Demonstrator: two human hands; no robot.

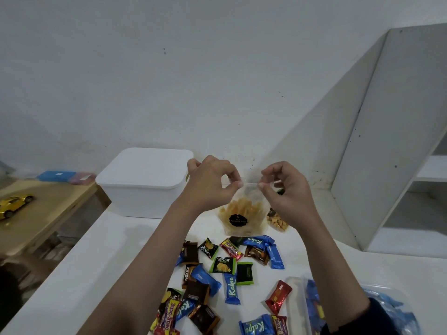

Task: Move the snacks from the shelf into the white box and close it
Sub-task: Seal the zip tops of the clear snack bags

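Far left we see a yellow toy car (pixel 15 204) on a wooden side table (pixel 48 213), with a blue case (pixel 56 176) at its back edge, well apart from the action. Next comes the white box (pixel 142 182) with its lid on, standing at the back of the white table (pixel 84 267) against the wall. Just beside its right corner our left hand (pixel 210 182) is raised, fingers curled, thumb and forefinger pinching the left end of the top strip of a clear bag of yellow chips (pixel 242 213). The bag stands upright on the table between our two hands, a black label on its front, its chips sitting below our knuckles. Our right hand (pixel 285 189) mirrors the left, curled and pinching the right end of the same strip. Behind that right hand a smaller bag of brown snacks (pixel 278 222) peeks out, partly hidden. Below our wrists, loose wrapped snacks (pixel 229 267) lie scattered over the table, blue, green, red and dark brown wrappers, some under our forearms. Lower right, a clear plastic container (pixel 300 301) holds more blue packets. At far right stands the white shelf (pixel 411 165), its visible compartments bare.
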